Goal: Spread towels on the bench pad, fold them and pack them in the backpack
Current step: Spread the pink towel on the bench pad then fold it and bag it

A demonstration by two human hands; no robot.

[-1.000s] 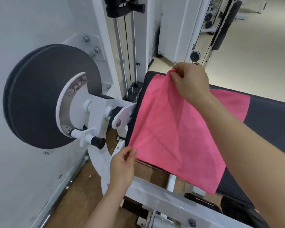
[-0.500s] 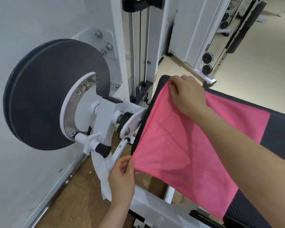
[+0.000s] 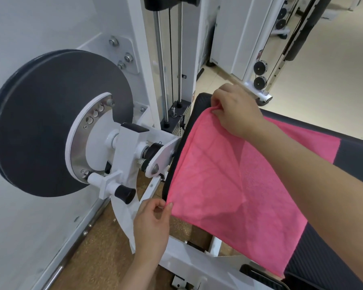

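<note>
Beside me, the big dark disc point(image 3: 57, 122) of a white weight machine fills the left of the room, mounted close to the pale wall. To the right of it lies the black padded tabletop point(image 3: 357, 158), its rounded end just beside the machine's pivot bracket. A pink towel point(image 3: 228, 185) covers most of that end of the tabletop. Its far side lies on the padding, and its near side hangs down past the front edge, above the white frame rail point(image 3: 197, 266) and the cork-brown floor point(image 3: 96, 248).

The person's right hand point(image 3: 237, 114) reaches across to the far corner of the towel, at the top of the tabletop's end. Its grip is closed on the cloth, which is bunched between the fingers and thumb. The left hand point(image 3: 151, 229) is lower and nearer, with its grip pinching the towel's near corner between the thumb and forefinger. The towel's left edge runs taut between the two hands. Just left of that hand, a small black knob point(image 3: 125, 193) sticks out from the machine.
</note>
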